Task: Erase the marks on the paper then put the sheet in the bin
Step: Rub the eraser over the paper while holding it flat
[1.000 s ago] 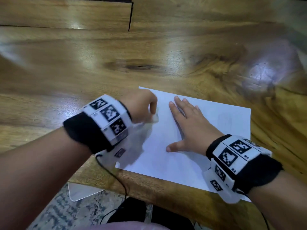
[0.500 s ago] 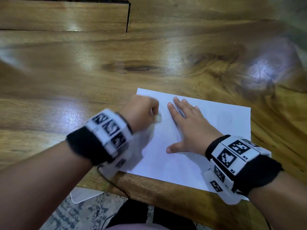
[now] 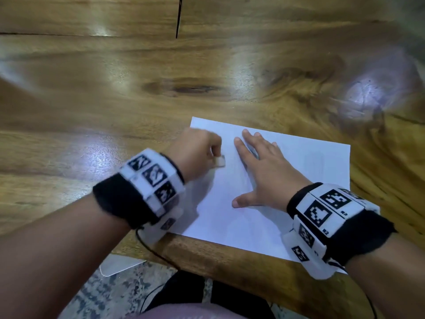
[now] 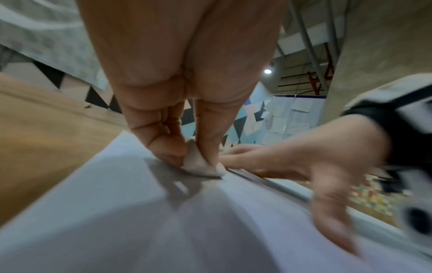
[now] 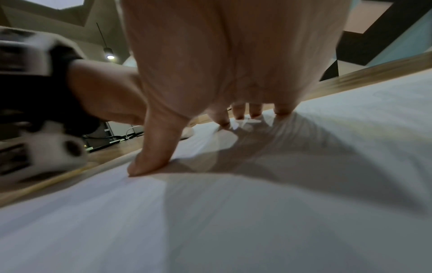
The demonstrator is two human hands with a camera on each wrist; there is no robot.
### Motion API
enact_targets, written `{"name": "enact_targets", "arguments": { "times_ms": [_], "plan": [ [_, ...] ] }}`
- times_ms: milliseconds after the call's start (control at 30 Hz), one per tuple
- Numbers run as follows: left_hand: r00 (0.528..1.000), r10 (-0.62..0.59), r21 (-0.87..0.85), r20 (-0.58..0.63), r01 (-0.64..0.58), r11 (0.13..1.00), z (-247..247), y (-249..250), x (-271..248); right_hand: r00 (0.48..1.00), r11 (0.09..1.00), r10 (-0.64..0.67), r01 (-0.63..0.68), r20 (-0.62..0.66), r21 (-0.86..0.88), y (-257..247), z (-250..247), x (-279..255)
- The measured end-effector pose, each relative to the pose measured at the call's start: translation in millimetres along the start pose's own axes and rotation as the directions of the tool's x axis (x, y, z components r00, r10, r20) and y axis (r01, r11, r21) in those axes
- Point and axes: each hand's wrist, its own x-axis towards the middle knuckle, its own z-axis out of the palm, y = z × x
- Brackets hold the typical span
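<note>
On the wooden counter [image 3: 115, 107], near its front edge, lies the white sheet [image 3: 299, 171]; any marks on it are too faint to make out. Left hand [image 3: 195, 150] curled, its grip pinching a small white eraser [image 3: 219, 162] against the sheet. Right hand [image 3: 264, 171] lies flat, fingers [image 5: 238, 112] spread, pressing the sheet down.

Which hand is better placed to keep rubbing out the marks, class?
Left. The left hand already pinches the eraser against the sheet; the right hand lies flat, steadying it.
</note>
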Motion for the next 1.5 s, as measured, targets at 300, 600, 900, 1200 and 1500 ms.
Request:
{"name": "enact_targets", "arguments": {
  "times_ms": [300,600,900,1200,1500],
  "plan": [
    [0.981,0.045,-0.045,0.188,-0.038,0.998,16.1,-18.0,-69.3,1.0,1.0,0.0,0.0,0.011,0.003,0.0,0.0,-0.4],
    [0.998,-0.056,-0.011,-0.031,0.056,0.998,2.8,-14.6,-17.8,1.0,1.0,0.004,-0.004,0.013,0.012,-0.7,0.0,-0.7],
    [0.993,-0.088,-0.041,0.082,0.092,0.995,-6.5,-20.9,-37.5,1.0,1.0,0.005,-0.005,0.006,-0.007,-2.7,1.9,-0.1],
    [0.983,-0.042,-0.029,0.179,0.048,0.998,6.6,-25.9,-72.7,1.0,1.0,0.016,-0.016,0.017,-0.015,-3.6,2.6,0.9],
    [0.992,-0.111,-0.031,-0.053,0.109,0.994,-3.2,-21.3,-23.6,1.0,0.999,0.021,-0.021,0.015,-0.025,-3.8,2.4,0.6]
  ]
}}
